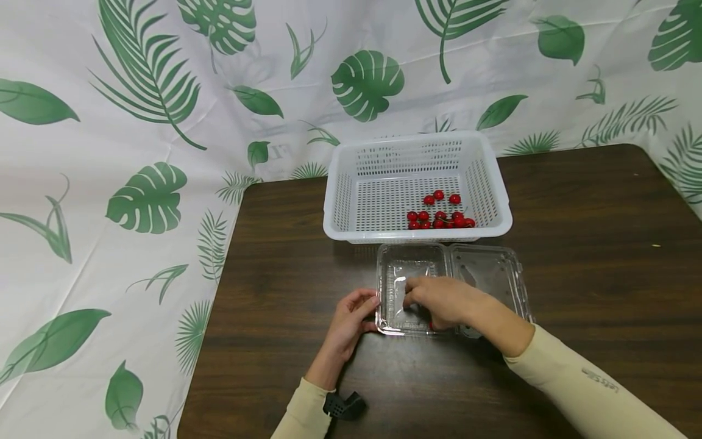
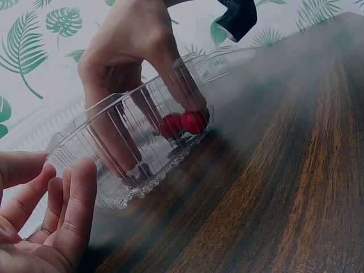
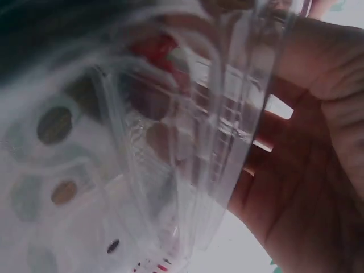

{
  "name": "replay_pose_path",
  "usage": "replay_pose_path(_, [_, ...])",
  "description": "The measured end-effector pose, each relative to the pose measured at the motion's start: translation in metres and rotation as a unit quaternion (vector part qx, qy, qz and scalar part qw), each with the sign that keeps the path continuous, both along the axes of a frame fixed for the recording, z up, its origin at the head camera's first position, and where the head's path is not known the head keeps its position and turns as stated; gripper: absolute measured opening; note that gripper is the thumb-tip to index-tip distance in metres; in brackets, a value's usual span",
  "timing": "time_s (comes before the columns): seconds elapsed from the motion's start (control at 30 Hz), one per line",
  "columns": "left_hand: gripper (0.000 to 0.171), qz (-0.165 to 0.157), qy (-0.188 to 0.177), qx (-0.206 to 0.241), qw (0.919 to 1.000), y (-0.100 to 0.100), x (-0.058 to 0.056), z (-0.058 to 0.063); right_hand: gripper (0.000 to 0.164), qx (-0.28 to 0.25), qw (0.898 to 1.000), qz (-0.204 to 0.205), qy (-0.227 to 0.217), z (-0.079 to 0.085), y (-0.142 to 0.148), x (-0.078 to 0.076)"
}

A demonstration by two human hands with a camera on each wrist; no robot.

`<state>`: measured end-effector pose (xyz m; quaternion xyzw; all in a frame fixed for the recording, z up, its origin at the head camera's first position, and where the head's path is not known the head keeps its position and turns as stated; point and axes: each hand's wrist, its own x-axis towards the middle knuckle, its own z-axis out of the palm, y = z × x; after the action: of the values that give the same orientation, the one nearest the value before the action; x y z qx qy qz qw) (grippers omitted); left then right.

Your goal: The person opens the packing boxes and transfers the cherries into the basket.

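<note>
A clear plastic clamshell container (image 1: 386, 286) stands on the table, its lid (image 1: 488, 268) folded out to the right. My left hand (image 1: 348, 320) holds the container's left side, its fingertips at the rim and outer wall. From above, my right hand (image 1: 441, 299) reaches inside with its fingers spread apart. In the left wrist view, its thumb (image 2: 190, 91) touches one of two red cherries (image 2: 196, 121) low in the container, near the front wall. In the right wrist view, blurred clear plastic partly covers the right hand (image 3: 318, 142).
Behind the container stands a white perforated basket (image 1: 334, 213) with several cherries (image 1: 440, 216) in its right half. The dark wooden table (image 1: 592, 292) meets a white leaf-patterned cloth (image 1: 296, 122) at the back and left. A black strap device (image 1: 345, 405) is on the left wrist.
</note>
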<state>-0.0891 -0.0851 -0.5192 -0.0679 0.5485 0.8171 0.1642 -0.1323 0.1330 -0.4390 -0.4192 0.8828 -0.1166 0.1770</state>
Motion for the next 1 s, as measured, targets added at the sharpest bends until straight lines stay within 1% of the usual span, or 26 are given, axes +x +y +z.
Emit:
replay_pose_path(0.13, [0.018, 0.0, 0.004, 0.006, 1.0, 0.0, 0.0, 0.0, 0.047, -0.023, 1.0, 0.006, 0.006, -0.006, 0.0, 0.0])
replay_pose_path(0.33, [0.012, 0.001, 0.003, 0.011, 0.9999, 0.001, 0.001, 0.0, 0.042, -0.062, 0.997, 0.006, 0.034, -0.013, -0.001, 0.0])
replay_pose_path(0.53, [0.012, 0.0, 0.0, 0.007, 1.0, 0.001, 0.0, 0.0, 0.041, -0.073, 0.996, 0.006, 0.04, -0.014, 0.001, -0.002])
replay_pose_path(0.67, [0.014, 0.0, -0.001, 0.006, 1.0, 0.0, 0.0, 0.0, 0.043, -0.072, 0.997, 0.0, 0.035, -0.01, 0.001, -0.002])
replay_pose_path(0.77, [0.016, -0.001, 0.0, 0.007, 1.0, 0.0, 0.0, 0.0, 0.047, -0.08, 0.996, -0.005, 0.041, -0.005, 0.001, -0.004])
replay_pose_path(0.87, [0.014, -0.001, -0.001, 0.008, 1.0, 0.0, 0.0, 0.0, 0.047, -0.087, 0.995, -0.006, 0.055, 0.003, 0.002, -0.005])
replay_pose_path(1.0, [0.011, 0.0, -0.001, 0.008, 1.0, 0.001, 0.0, 0.001, 0.041, -0.092, 0.993, -0.015, 0.071, 0.017, 0.003, -0.007])
